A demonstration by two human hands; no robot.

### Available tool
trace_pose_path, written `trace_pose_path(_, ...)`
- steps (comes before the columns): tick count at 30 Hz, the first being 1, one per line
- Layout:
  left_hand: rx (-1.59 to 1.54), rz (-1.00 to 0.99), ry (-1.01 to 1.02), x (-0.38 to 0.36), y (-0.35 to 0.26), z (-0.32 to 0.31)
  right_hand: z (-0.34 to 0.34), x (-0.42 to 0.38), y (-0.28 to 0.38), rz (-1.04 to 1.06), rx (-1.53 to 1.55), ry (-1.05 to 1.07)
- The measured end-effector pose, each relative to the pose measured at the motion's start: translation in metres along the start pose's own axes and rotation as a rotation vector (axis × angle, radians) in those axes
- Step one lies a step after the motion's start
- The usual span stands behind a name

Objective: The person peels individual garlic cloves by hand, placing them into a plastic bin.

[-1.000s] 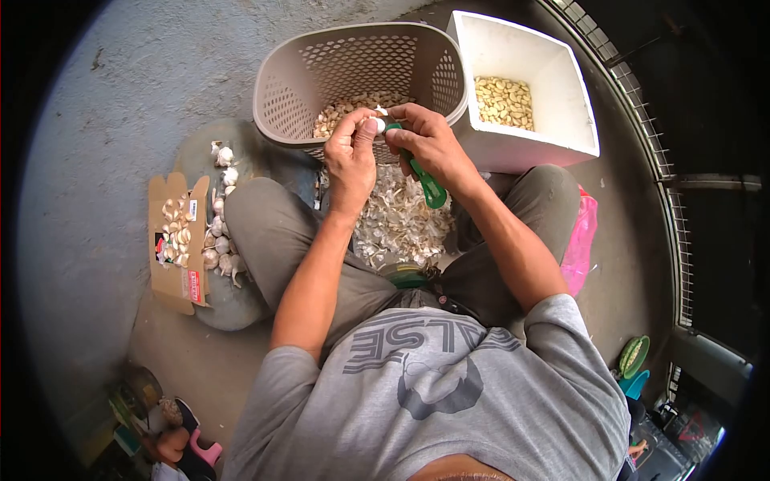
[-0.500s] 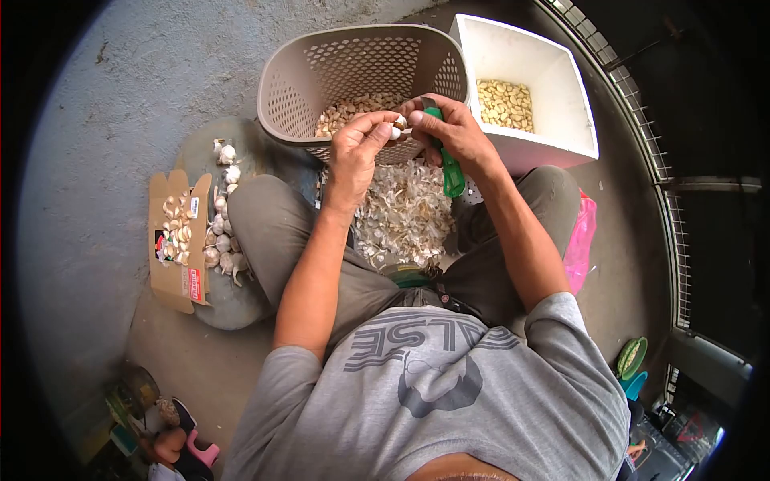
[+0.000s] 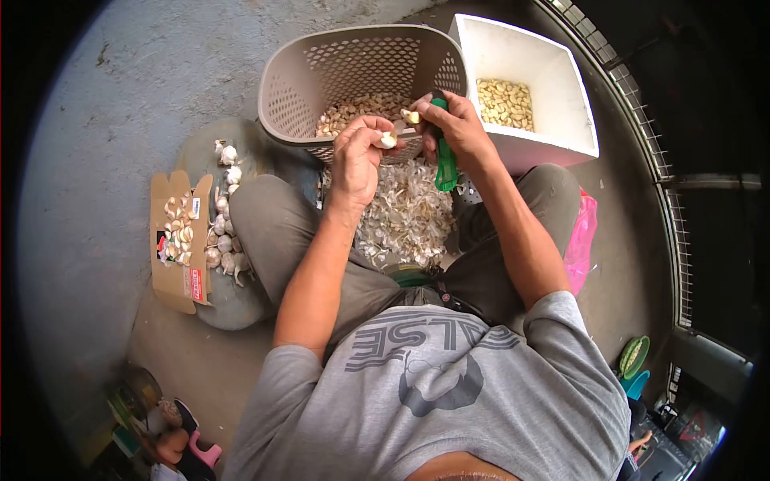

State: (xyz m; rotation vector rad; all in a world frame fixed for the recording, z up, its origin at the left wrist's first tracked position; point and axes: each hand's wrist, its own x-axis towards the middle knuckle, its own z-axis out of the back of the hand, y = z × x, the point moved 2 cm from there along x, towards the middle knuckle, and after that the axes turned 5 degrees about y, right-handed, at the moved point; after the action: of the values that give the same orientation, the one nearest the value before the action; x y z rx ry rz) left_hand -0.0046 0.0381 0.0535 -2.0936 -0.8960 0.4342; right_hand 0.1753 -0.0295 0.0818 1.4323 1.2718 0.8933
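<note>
So the left hand (image 3: 355, 164) is pinching a white garlic piece (image 3: 388, 140) and the right hand (image 3: 465, 135) is gripping a paler clove (image 3: 411, 117) by its fingertips, with a green tool (image 3: 446, 164) lying against the palm, probably so thumb and finger are being left free. Both of those 2 pieces are hovering around the near edge of the basket (image 3: 281, 92), maybe so crumbs are landing close by. Skins (image 3: 405, 212) are piling just outside that edge. The white box (image 3: 553, 60) is sitting by the basket's right edge, pale cloves (image 3: 505, 104) inside. Left: a cardboard box (image 3: 170, 293) is overlapping the left edge of a grey surface (image 3: 233, 317), bulbs (image 3: 223, 240) alongside, seemingly for easy reach.
</note>
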Motion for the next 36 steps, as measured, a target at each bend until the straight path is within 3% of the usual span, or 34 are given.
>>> trace_pose_path(5, 0.243, -0.045, -0.110, -0.002, 0.000, -0.013, -0.006, -0.004, 0.007, 0.077, -0.185, 0.070)
trace_pose_path(9, 0.294, -0.013, -0.106, -0.003, 0.002, -0.013, -0.031, -0.018, 0.022, 0.180, -0.612, 0.068)
trace_pose_path(11, 0.307, -0.038, -0.111, -0.003, 0.006, -0.010, -0.036, -0.019, 0.019, 0.174, -0.552, 0.068)
trace_pose_path(14, 0.603, -0.078, -0.125, -0.003, 0.007, -0.003, -0.031, -0.016, 0.013, 0.078, -0.435, 0.108)
trace_pose_path(18, 0.606, -0.033, -0.114, -0.005, 0.009, -0.003, -0.023, -0.008, -0.001, -0.038, -0.088, 0.123)
trace_pose_path(25, 0.478, -0.032, -0.005, -0.003, 0.011, -0.001, -0.032, -0.012, 0.007, 0.077, -0.351, 0.085)
trace_pose_path(29, 0.606, -0.072, -0.087, -0.007, 0.011, -0.006, -0.031, -0.006, -0.009, -0.040, -0.020, 0.050)
trace_pose_path(31, 0.834, -0.176, -0.140, -0.012, 0.007, -0.016, -0.033, -0.002, -0.016, -0.164, 0.215, -0.049)
trace_pose_path(33, 1.006, -0.367, -0.162, -0.011, 0.007, -0.022, -0.032, -0.002, -0.017, -0.166, 0.237, -0.051)
trace_pose_path(36, 0.515, -0.087, -0.148, -0.007, 0.010, -0.016, -0.026, 0.000, -0.013, -0.154, 0.325, 0.039)
